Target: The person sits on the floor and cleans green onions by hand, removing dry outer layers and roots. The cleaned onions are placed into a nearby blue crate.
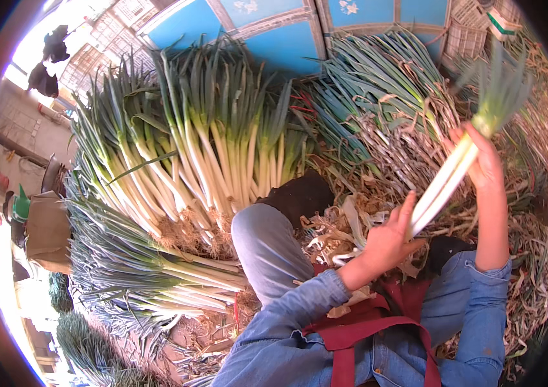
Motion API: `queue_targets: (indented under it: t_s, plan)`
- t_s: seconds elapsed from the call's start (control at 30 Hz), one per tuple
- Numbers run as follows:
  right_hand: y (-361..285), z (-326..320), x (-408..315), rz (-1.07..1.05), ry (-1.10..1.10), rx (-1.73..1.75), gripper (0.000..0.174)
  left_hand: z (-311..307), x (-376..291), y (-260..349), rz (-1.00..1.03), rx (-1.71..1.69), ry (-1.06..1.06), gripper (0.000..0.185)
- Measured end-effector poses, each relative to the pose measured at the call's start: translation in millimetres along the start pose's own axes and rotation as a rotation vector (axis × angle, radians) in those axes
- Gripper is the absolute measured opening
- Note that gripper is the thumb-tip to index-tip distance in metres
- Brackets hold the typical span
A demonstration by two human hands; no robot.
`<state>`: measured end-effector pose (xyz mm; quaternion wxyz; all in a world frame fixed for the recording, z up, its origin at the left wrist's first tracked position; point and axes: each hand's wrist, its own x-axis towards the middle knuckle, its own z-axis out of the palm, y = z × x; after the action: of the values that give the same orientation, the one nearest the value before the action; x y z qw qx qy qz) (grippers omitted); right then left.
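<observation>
Two long green onions (443,181) slant across in front of me, their pale stalks side by side and their leafy tops up and to the right. My right hand (482,157) grips them just below the green leaves. At the lower white end, my left hand (385,242) has its fingers and thumb around the stalks; the root tips are hidden there. Below the hands, dry peeled skins (332,232) lie between my legs, some on my dark red apron (356,334). The leafy tops are slightly blurred.
To the left, a large bundle of clean green onions (211,159) stands roots towards me. More onions (182,280) lie beside my knee. Untrimmed onions with withered leaves (399,116) are heaped ahead. Blue panelled doors (278,43), plastic crates (85,65) and a cardboard box (49,232) stand beyond.
</observation>
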<state>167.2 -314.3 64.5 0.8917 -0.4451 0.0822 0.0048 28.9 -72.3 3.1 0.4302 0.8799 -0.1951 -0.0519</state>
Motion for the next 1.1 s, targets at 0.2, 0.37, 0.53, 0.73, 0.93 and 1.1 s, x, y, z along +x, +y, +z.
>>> queue_targets:
  t_s: [0.2, 0.37, 0.53, 0.73, 0.93, 1.1]
  plan:
    - [30.2, 240.0, -26.7, -0.271, -0.945, -0.315, 0.055, -102.5, -17.2, -93.6, -0.063, -0.010, 0.736, 0.072]
    - [51.9, 221.0, 13.4, -0.733, -0.509, -0.856, 0.067, -265.5, -41.4, -248.0, -0.323, 0.299, 1.019, 0.078]
    - [65.3, 25.6, 83.5, 0.012, 0.061, -1.250, 0.044, -324.7, -94.6, -358.2, -0.458, 0.525, 0.877, 0.085]
    - [167.2, -176.7, 88.0, 0.336, 0.335, -1.401, 0.025, -337.7, -123.4, -403.2, -0.816, 0.661, 0.759, 0.088]
    - [248.5, -221.7, 106.2, 0.147, 0.330, -1.597, 0.039, -320.0, -99.3, -353.4, -0.566, 1.062, 0.823, 0.070]
    - [293.9, -210.3, 141.1, 0.069, 0.318, -1.880, 0.041, -250.8, -46.5, -296.2, -0.502, 0.794, 0.660, 0.050]
